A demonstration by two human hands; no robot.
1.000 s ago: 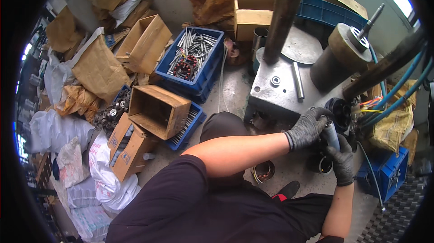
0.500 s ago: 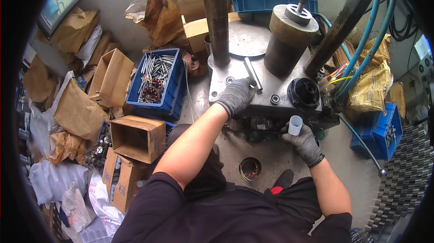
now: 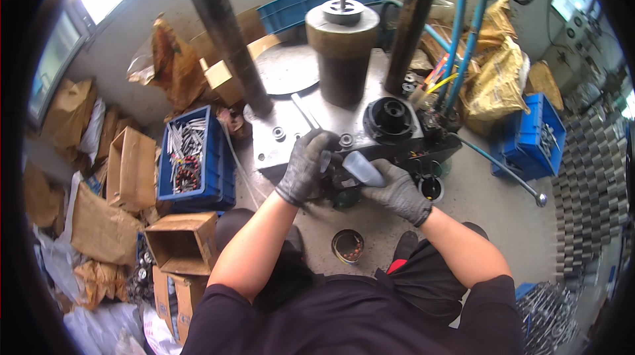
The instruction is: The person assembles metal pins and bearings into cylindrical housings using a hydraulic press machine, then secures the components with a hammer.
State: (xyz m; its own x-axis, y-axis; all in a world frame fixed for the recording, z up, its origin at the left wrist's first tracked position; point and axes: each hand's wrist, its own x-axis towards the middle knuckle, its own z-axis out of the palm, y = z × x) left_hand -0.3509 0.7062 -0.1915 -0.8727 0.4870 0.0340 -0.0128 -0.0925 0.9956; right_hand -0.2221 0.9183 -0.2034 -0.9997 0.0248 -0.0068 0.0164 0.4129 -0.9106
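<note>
Presently, the pale plastic tube (image 3: 362,168) is held by the near edge of the steel press table (image 3: 286,114), tilted, its free end slanting toward the table's left. The right hand (image 3: 399,191), gloved in grey, wraps fingers and thumb around the tube's lower end, just in front of that edge. Gloved likewise, the left hand (image 3: 304,164) is farther left along the same edge, fingers loosely curled; a small pale thing (image 3: 325,161) shows beside its fingertips, but what it is, and whether it is gripped, I cannot tell.

On the table's left part sits one bearing (image 3: 278,133), a second bearing (image 3: 346,140) sits close to its near edge, a steel rod (image 3: 304,109) lies farther back, and a black flanged housing (image 3: 390,118) stands on its right part.

As I judge it, a light, low grip suits the tube, since its wall could squash or slip under gloves. Steady wrists and left fingertips clear of the free end would help, with both hands high enough to miss the table's edge.
</note>
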